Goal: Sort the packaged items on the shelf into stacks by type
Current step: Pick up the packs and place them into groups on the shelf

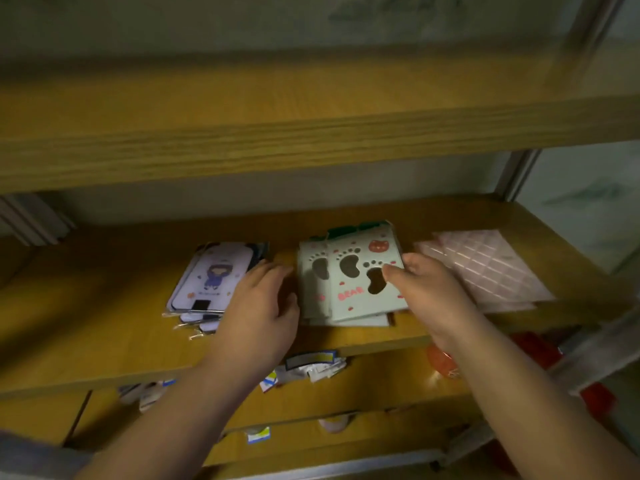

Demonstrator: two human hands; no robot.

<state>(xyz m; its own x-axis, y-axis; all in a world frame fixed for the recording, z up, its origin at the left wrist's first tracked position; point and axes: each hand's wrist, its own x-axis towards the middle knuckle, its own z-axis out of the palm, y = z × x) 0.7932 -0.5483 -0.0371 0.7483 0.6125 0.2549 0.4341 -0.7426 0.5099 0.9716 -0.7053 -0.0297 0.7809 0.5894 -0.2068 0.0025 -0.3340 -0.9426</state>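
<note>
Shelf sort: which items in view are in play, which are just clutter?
In play: purple cartoon packs, green paw-print packs, pink quilted packs, left hand, right hand.
Clutter: loose packets and red items on lower shelf.

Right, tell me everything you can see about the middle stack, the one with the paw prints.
The paw-print stack is several flat pale green card packs, loosely fanned, not squared up. The top pack shows dark paw-shaped cut-outs, a red bear face, small red marks and the pink word BEAR. It lies flat on the wooden shelf, between the purple-figure stack and the pink quilted stack. The right hand rests on its right side; the left hand sits at its left edge.
</note>
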